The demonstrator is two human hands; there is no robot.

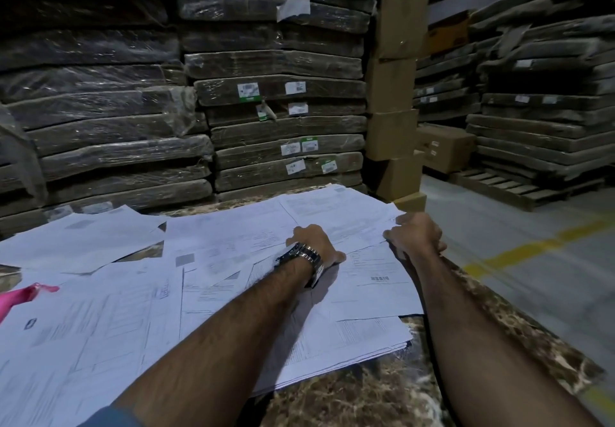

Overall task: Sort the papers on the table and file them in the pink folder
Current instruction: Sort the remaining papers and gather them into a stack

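White printed papers [216, 243] lie scattered and overlapping across a brown marble-patterned table [382, 390]. My left hand [314, 243], with a metal watch on the wrist, presses down on the sheets near the middle of the table. My right hand [416, 235] grips the right edge of a sheet at the table's far right side, its fingers curled round the paper's edge. A corner of the pink folder [23, 295] shows at the left edge, mostly covered by papers.
Tall stacks of shrink-wrapped flat cartons [273, 94] rise right behind the table. A column of cardboard boxes [396, 94] stands at the back right. To the right are a grey floor with a yellow line [532, 248] and a wooden pallet [519, 190].
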